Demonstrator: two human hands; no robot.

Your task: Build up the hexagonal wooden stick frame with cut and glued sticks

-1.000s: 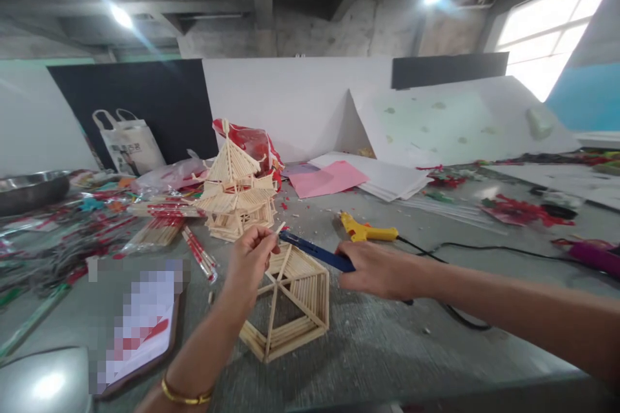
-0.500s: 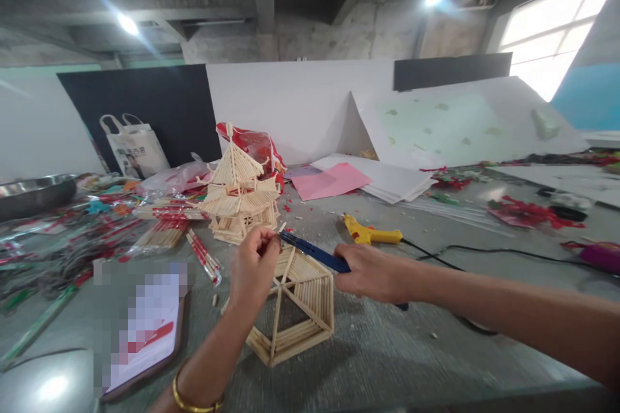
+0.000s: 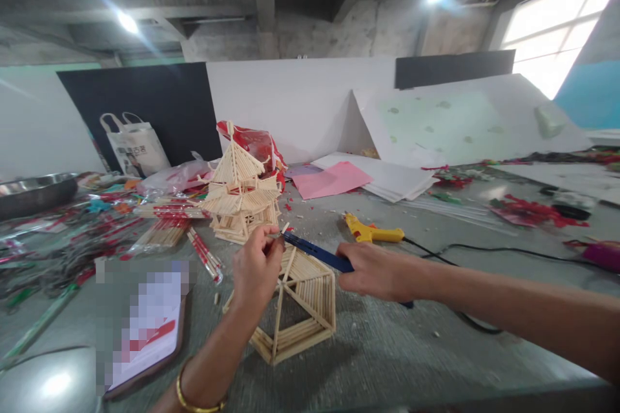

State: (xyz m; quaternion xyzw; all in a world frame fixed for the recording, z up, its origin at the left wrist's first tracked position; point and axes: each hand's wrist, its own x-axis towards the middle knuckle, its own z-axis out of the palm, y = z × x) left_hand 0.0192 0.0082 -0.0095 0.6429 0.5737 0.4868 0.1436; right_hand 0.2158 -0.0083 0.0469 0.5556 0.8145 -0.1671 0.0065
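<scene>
Stick (image 3: 285, 228) pinched in left fingers (image 3: 272, 248), tip clear, presumably giving blue tool (image 3: 317, 252), gripped in right fingers (image 3: 347, 250), access.

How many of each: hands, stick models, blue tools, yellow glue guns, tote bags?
Hands: 2 (left hand, right hand)
Stick models: 2 (tower, hexagon frame)
Blue tool: 1
Yellow glue gun: 1
Tote bag: 1
Total: 7

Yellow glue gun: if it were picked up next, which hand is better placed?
Probably the right hand: it is nearer the yellow glue gun, whose handle points rightward, though it grips a blue tool. The left hand is farther off, apparently pinching a pale stick at the tool's tip.
</scene>
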